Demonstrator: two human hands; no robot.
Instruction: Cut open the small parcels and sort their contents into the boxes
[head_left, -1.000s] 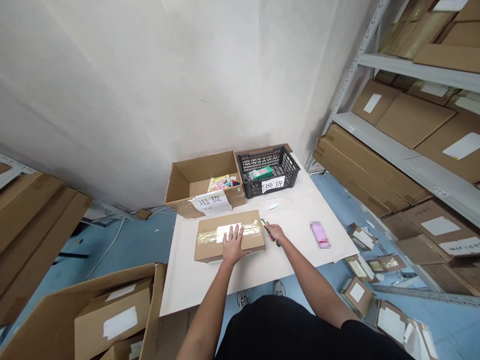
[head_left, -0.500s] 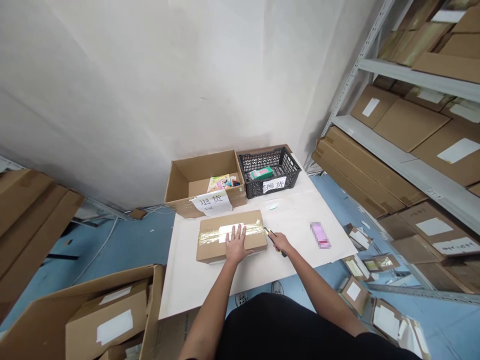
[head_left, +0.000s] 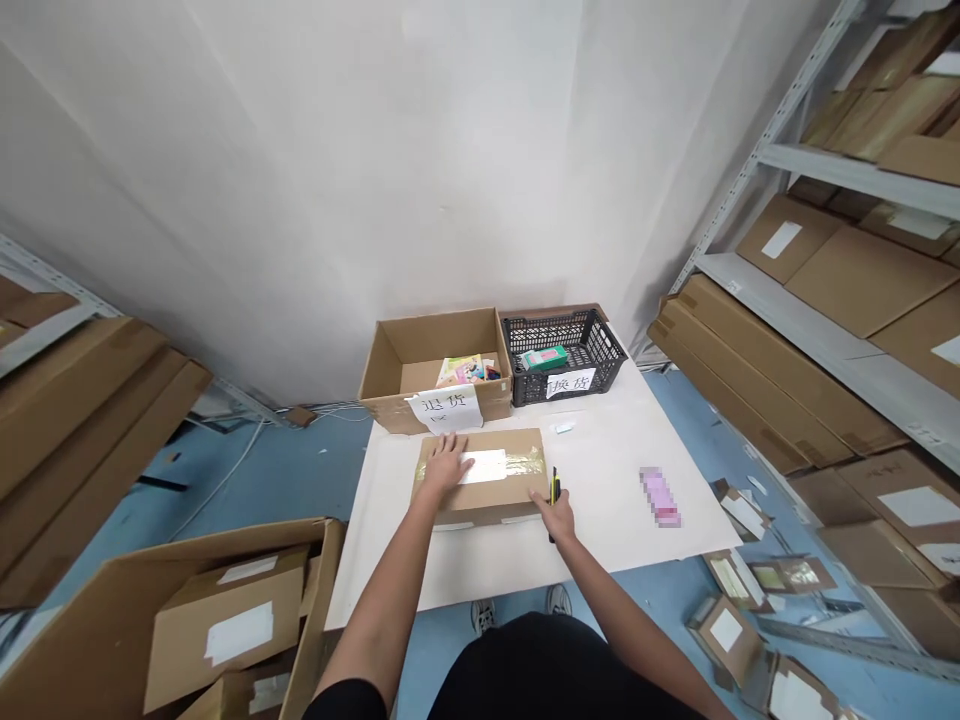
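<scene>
A taped cardboard box [head_left: 480, 495] with a white label [head_left: 486, 466] lies on the white table [head_left: 622, 440] in front of me. My left hand [head_left: 446, 465] rests flat on the left part of its top, fingers spread over the tape. At the box's right front corner, my right hand [head_left: 556, 513] is closed around a black and yellow utility knife [head_left: 555, 488], whose tip points away from me. The thumb side of that hand touches the box. I cannot tell whether the blade is out.
Behind the box stand an open carton [head_left: 390, 400] with colourful packages and a black plastic basket [head_left: 532, 390] holding a green box [head_left: 545, 357]. A pink blurred item [head_left: 660, 497] lies at the table's right. Shelves of boxes [head_left: 862, 260] rise at right; a large carton [head_left: 90, 620] stands at lower left.
My left hand has moved left across the box top. My right hand has come against the right front corner, the knife turned more upright. The view has shifted slightly.
</scene>
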